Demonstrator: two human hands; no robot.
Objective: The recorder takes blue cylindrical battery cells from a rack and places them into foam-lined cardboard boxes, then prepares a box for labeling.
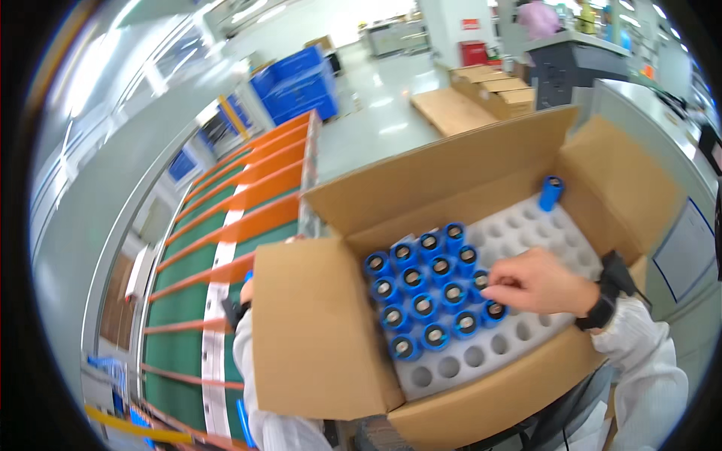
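Note:
My right hand [543, 283] is over the foam tray [450, 367] inside an opened cardboard carton [451, 180]. Its fingers are curled together beside the right edge of a block of blue cylindrical cells [423, 307]; whether anything is pinched in them is hidden. These cells stand upright in the tray's round holes, dark rings on their tops. A lone blue cell [551, 193] stands at the tray's far right corner. My left hand [247, 292] is mostly covered by the carton's left flap [316, 331], over the conveyor side, with a bit of blue next to it. Its fingers do not show.
Left of the carton runs a green conveyor [177, 301] crossed by orange dividers [252, 197]. Blue bins [297, 84] stand beyond it. Flat cardboard and boxes [492, 90] lie behind the carton. A white-topped counter [647, 120] is at the right.

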